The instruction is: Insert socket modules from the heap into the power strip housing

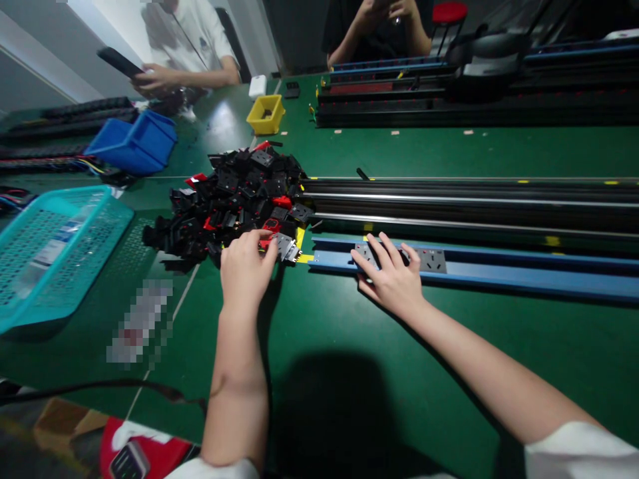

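Observation:
A heap of black and red socket parts (234, 196) lies on the green table. My left hand (245, 269) rests at the heap's near edge, fingers curled on a red and black part (269, 234). My right hand (392, 276) lies on a blue rail (499, 273), fingers spread and pressing on a grey socket module (364, 253). A second grey socket module (432, 259) sits in the rail just right of the fingers.
A teal basket (54, 253) stands at the left, blue bins (134, 140) behind it, a yellow box (266, 113) farther back. Long black rails (474, 199) run behind the blue rail. Two other people sit across the table holding phones. A cable (100, 386) crosses near me.

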A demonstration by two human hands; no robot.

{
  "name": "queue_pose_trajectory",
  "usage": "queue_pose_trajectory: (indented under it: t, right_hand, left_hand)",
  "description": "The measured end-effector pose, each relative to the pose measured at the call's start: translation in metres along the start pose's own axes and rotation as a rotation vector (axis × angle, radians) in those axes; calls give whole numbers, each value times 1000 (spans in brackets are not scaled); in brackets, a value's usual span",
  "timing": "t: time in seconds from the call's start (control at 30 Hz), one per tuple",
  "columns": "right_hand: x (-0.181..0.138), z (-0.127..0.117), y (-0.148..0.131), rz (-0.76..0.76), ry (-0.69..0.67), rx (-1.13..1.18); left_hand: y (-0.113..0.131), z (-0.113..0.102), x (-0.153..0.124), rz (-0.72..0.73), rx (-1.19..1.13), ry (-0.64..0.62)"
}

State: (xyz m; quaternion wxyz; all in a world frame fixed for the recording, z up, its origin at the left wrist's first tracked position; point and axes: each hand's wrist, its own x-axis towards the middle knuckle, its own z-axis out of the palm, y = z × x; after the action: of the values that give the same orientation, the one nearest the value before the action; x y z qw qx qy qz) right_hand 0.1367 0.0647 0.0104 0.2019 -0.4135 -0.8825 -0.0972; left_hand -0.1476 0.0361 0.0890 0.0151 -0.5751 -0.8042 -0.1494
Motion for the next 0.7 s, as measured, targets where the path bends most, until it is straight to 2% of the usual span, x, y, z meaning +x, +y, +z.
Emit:
queue_pose_trajectory:
  t: [0.23, 0.7]
  right_hand:
    - [0, 1, 1, 10, 14, 9]
    - [0, 2, 2, 7, -5, 9]
  left_hand:
    - [-4, 8, -4, 123, -22, -212]
    - [5, 14, -5, 145, -22, -287]
